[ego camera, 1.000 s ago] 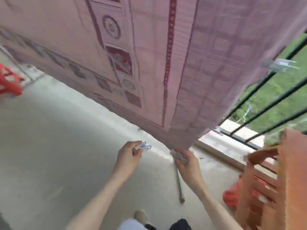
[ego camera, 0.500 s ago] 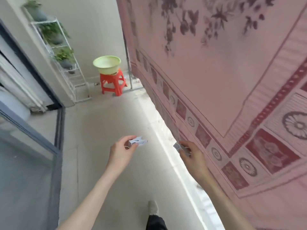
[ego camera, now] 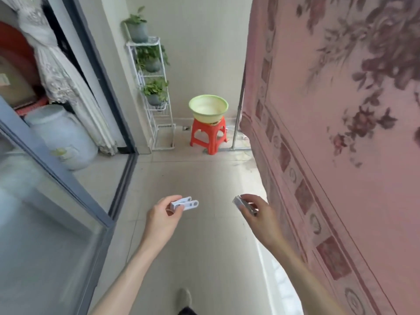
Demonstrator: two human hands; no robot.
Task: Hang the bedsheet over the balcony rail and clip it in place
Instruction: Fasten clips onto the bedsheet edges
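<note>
On the balcony, I see the pink sheet (ego camera: 341, 133) hanging down the whole right side of the view, its patterned border running along the lower edge just above the floor (ego camera: 204, 246). My left hand (ego camera: 162, 220), well left of the sheet, has its grip closed around a white clip (ego camera: 184, 203) pinched between thumb and fingers, the clip's prongs pointing toward the sheet. My right hand (ego camera: 259, 214) hovers just beside the sheet's border, its grip closed on a second clip (ego camera: 244, 206), greyish and blurred. I cannot tell whether that hand touches the cloth. Past the sheet's far end a green basin (ego camera: 208, 109) sits on a red stool (ego camera: 209, 135), with a white plant rack (ego camera: 154, 94) further left of the sheet against the wall.
</note>
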